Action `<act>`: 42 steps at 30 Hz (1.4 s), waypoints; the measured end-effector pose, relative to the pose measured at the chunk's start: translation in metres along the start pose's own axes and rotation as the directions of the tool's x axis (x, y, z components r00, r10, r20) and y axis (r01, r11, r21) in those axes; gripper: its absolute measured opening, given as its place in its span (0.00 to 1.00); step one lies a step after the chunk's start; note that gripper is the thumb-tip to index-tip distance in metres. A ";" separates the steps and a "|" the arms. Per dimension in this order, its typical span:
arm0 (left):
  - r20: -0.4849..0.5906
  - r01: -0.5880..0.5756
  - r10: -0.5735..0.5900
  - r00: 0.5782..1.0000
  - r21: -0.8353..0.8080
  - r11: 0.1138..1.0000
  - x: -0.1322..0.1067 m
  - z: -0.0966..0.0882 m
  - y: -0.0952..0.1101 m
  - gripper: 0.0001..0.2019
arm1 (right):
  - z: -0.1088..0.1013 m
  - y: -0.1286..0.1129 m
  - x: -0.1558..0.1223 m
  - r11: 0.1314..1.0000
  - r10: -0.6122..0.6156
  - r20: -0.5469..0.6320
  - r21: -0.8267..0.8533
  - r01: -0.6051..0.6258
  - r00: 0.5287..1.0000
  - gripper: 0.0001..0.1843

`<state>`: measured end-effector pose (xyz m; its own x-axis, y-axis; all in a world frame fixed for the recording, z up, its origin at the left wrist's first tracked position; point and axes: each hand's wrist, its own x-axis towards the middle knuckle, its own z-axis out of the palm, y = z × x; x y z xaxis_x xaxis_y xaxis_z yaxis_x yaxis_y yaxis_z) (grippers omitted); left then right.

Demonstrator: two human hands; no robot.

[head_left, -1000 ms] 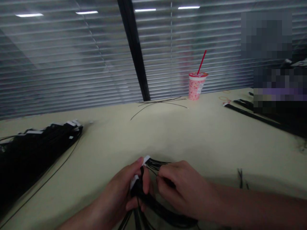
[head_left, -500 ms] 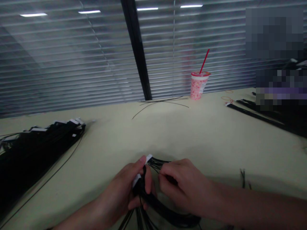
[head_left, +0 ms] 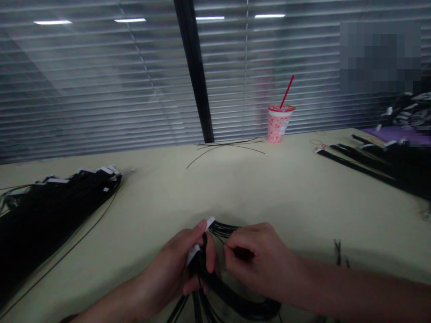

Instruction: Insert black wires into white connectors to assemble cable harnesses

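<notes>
My left hand (head_left: 175,269) is closed round a bundle of thin black strips (head_left: 222,291) with a white label near its top end. The strip ends fan out just above my thumb. My right hand (head_left: 259,262) is closed beside it, with its fingertips pinching some of the same strips. The bundle curves down and to the right under my right wrist. Both hands rest low over the pale table (head_left: 235,188), near its front edge.
A large pile of black strips with white labels (head_left: 50,202) lies at the left. More black strips (head_left: 377,161) lie at the right. A pink cup with a red straw (head_left: 279,122) stands by the window blinds. A few loose strips (head_left: 225,146) lie at the back.
My hands have stayed in nearly the same grip on the bundle. The view has shifted slightly, and more of the strips at the right now show.
</notes>
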<state>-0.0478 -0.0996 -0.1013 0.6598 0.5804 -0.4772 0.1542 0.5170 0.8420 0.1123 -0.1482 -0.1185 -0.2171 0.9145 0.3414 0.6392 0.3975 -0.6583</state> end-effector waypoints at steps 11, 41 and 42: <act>0.141 -0.011 0.005 0.990 0.043 0.999 -0.001 -0.004 -0.002 0.27 | -0.004 0.003 -0.001 0.990 -0.128 0.057 -0.048 0.131 0.990 0.11; 0.034 -0.141 0.163 0.986 -0.339 0.930 0.010 -0.011 -0.006 0.11 | -0.057 0.038 0.032 0.983 0.122 -0.399 -0.079 -0.166 0.909 0.08; 0.013 -0.151 0.165 0.986 -0.348 0.925 0.011 -0.011 -0.006 0.11 | -0.057 0.029 0.029 0.985 0.110 -0.420 -0.078 -0.157 0.901 0.04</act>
<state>-0.0494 -0.0894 -0.1149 0.6856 0.6498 -0.3283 -0.2128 0.6101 0.7632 0.1665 -0.1145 -0.0893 0.1849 0.8358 0.5170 0.7209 0.2421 -0.6493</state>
